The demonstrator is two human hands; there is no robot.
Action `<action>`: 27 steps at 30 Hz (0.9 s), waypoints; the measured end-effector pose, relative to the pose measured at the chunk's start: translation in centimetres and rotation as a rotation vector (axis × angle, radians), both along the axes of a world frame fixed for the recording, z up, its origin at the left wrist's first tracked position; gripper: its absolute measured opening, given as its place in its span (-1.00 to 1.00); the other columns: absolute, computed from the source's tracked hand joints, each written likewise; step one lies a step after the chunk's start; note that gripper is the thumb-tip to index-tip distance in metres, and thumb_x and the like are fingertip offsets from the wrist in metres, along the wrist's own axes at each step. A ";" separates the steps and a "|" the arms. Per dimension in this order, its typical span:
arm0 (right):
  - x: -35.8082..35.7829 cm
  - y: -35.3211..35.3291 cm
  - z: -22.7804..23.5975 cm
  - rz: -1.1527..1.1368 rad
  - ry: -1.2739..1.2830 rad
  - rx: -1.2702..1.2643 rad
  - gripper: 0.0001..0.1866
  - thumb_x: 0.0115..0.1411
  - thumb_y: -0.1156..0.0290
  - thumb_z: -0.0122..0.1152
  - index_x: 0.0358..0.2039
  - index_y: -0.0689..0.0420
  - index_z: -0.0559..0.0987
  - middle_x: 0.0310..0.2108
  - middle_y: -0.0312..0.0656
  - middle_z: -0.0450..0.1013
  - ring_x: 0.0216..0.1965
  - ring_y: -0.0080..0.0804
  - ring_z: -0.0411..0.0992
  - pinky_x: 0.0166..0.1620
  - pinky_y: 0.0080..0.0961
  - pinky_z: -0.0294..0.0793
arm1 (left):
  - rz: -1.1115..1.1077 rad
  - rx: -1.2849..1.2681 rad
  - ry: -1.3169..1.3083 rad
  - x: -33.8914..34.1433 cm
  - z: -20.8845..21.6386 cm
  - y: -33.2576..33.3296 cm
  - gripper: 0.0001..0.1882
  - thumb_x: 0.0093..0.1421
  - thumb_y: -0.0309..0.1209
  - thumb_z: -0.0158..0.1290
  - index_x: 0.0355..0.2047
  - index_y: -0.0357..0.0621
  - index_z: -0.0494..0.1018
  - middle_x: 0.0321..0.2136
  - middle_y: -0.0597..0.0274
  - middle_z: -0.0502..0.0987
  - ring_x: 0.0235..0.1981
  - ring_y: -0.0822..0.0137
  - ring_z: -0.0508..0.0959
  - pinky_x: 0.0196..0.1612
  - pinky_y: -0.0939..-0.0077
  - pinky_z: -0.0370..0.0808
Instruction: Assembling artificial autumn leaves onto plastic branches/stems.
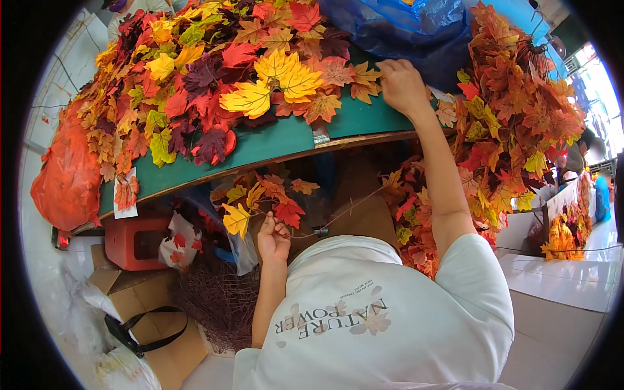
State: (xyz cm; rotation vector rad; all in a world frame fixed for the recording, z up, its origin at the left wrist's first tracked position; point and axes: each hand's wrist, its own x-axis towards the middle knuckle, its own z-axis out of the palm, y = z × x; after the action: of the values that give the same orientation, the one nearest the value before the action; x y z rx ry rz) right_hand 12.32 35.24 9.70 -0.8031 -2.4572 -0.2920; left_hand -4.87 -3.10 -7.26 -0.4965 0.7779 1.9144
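My left hand (273, 239), below the table edge, is closed in a pinch on the thin stem of an artificial maple leaf branch. Its yellow, orange and red leaves (235, 220) spread above and beside the fingers. A bare pinkish stem (351, 207) runs from there toward the right, across my lap. My right hand (404, 88) rests over the green tabletop (361, 119), by the blue plastic bag (403, 29). Its fingers are bent close together, and their tips are hidden. Loose orange maple leaves (365, 82) lie just left of it.
A large heap of artificial maple leaves (195, 78) covers the table's left. Hanging leaf branches (507, 110) crowd the right side. An orange-red bag (68, 172) hangs at the left end. Below stand a red plastic stool (133, 244), a cardboard box (153, 325) and bundled brown twigs (218, 299).
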 end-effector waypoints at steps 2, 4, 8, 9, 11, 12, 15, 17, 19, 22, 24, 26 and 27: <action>-2.1 -0.8 0.1 0.025 -0.021 -0.034 -0.68 0.03 0.42 0.05 -0.17 0.22 0.50 -0.15 -0.12 0.44 -0.10 -0.09 0.35 -0.03 -0.26 0.36 | -0.008 0.016 0.013 0.1 0.0 0.2 -0.85 0.14 -0.49 0.02 -0.25 -0.09 0.46 -0.49 0.35 0.43 -0.57 0.50 0.36 -0.54 0.69 0.34; -3.9 -0.6 -0.7 0.057 -0.042 -0.025 -0.65 0.05 0.36 0.06 -0.12 0.17 0.50 -0.21 -0.10 0.46 -0.10 -0.08 0.35 0.00 -0.24 0.33 | -0.031 0.033 0.034 0.3 0.1 0.3 -0.85 0.14 -0.49 0.02 -0.25 -0.09 0.46 -0.49 0.36 0.43 -0.57 0.50 0.36 -0.53 0.69 0.33; -6.4 3.3 -3.8 0.183 0.146 -0.291 -0.61 0.08 0.36 0.04 -0.03 0.01 0.47 -0.25 -0.07 0.47 -0.13 -0.10 0.36 -0.04 -0.30 0.34 | -0.032 0.009 0.042 0.7 0.7 0.6 -0.86 0.14 -0.50 0.03 -0.26 -0.10 0.46 -0.49 0.36 0.43 -0.57 0.50 0.36 -0.53 0.69 0.33; -7.0 2.8 -3.3 0.197 0.146 -0.290 -0.61 0.08 0.36 0.04 -0.03 0.01 0.47 -0.25 -0.07 0.47 -0.13 -0.10 0.36 -0.04 -0.30 0.34 | -0.018 0.010 0.044 0.7 0.6 0.2 -0.86 0.14 -0.50 0.03 -0.26 -0.10 0.46 -0.49 0.36 0.43 -0.57 0.50 0.36 -0.53 0.69 0.33; -7.9 1.9 -2.3 0.206 0.183 -0.348 -0.61 0.08 0.37 0.05 -0.02 -0.02 0.47 -0.26 -0.11 0.47 -0.15 -0.13 0.38 -0.05 -0.33 0.35 | -0.013 0.020 0.045 0.7 0.3 -0.2 -0.86 0.13 -0.50 0.03 -0.26 -0.10 0.46 -0.49 0.36 0.43 -0.57 0.50 0.36 -0.53 0.69 0.33; -8.1 1.0 -1.5 0.193 0.196 -0.382 -0.60 0.07 0.39 0.05 -0.02 -0.04 0.47 -0.27 -0.12 0.47 -0.14 -0.14 0.39 -0.06 -0.34 0.35 | 0.001 -0.015 0.040 0.7 0.4 -0.2 -0.87 0.14 -0.50 0.02 -0.27 -0.10 0.46 -0.48 0.36 0.43 -0.57 0.51 0.36 -0.53 0.70 0.32; -8.4 1.3 -1.0 0.199 0.145 -0.321 -0.63 0.05 0.34 0.06 -0.08 -0.05 0.51 -0.23 -0.11 0.47 -0.17 -0.12 0.40 -0.08 -0.30 0.39 | 0.005 -0.019 0.018 0.7 0.5 -0.2 -0.87 0.15 -0.51 0.01 -0.27 -0.10 0.46 -0.49 0.36 0.43 -0.58 0.52 0.35 -0.54 0.71 0.31; -8.0 2.4 -0.9 0.260 0.142 -0.315 -0.70 0.01 0.38 0.08 -0.19 -0.01 0.57 -0.28 -0.11 0.47 -0.22 -0.15 0.43 -0.17 -0.29 0.43 | 0.005 0.002 0.013 0.6 0.7 0.0 -0.87 0.16 -0.50 0.00 -0.27 -0.09 0.46 -0.49 0.38 0.42 -0.59 0.53 0.35 -0.55 0.72 0.30; -7.4 3.0 0.0 0.296 0.021 -0.198 -0.76 -0.01 0.42 0.08 -0.29 0.02 0.60 -0.32 -0.11 0.46 -0.27 -0.18 0.45 -0.23 -0.28 0.46 | -0.001 -0.001 0.012 0.5 0.7 -0.1 -0.87 0.16 -0.50 0.00 -0.27 -0.08 0.45 -0.50 0.38 0.41 -0.59 0.53 0.35 -0.56 0.72 0.29; -6.2 3.2 1.3 0.168 -0.038 -0.084 -0.84 -0.03 0.50 0.08 -0.40 0.11 0.59 -0.35 -0.10 0.46 -0.29 -0.14 0.45 -0.24 -0.27 0.46 | -0.006 0.005 0.015 0.5 0.4 -0.5 -0.88 0.15 -0.49 0.00 -0.27 -0.08 0.44 -0.51 0.38 0.42 -0.59 0.52 0.36 -0.54 0.72 0.32; -5.5 2.8 2.5 0.086 -0.057 -0.024 -0.90 -0.06 0.55 0.08 -0.51 0.18 0.56 -0.38 -0.07 0.45 -0.29 -0.09 0.45 -0.23 -0.25 0.47 | 0.003 0.002 0.008 0.5 0.4 -0.7 -0.87 0.15 -0.50 0.00 -0.27 -0.08 0.44 -0.50 0.38 0.42 -0.59 0.52 0.35 -0.55 0.71 0.31; -4.7 2.0 4.3 0.090 -0.210 -0.046 -0.89 -0.06 0.56 0.07 -0.51 0.18 0.57 -0.37 -0.05 0.45 -0.28 -0.09 0.45 -0.22 -0.26 0.47 | 0.009 0.001 -0.002 0.4 0.3 -0.7 -0.86 0.14 -0.51 0.02 -0.26 -0.09 0.45 -0.49 0.38 0.42 -0.59 0.53 0.35 -0.55 0.70 0.30; -4.3 2.0 4.7 0.089 -0.356 -0.067 -0.88 -0.07 0.57 0.06 -0.52 0.18 0.57 -0.37 -0.04 0.46 -0.27 -0.09 0.45 -0.22 -0.27 0.47 | 0.004 0.002 -0.003 0.4 0.3 -0.5 -0.86 0.14 -0.51 0.02 -0.26 -0.09 0.45 -0.49 0.38 0.42 -0.59 0.53 0.35 -0.55 0.70 0.30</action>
State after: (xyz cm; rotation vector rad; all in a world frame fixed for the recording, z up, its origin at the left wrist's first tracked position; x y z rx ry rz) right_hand 8.01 37.21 14.44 -0.7167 -2.8405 -0.3461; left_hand -4.50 -3.60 -6.98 -0.5000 0.7740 1.9173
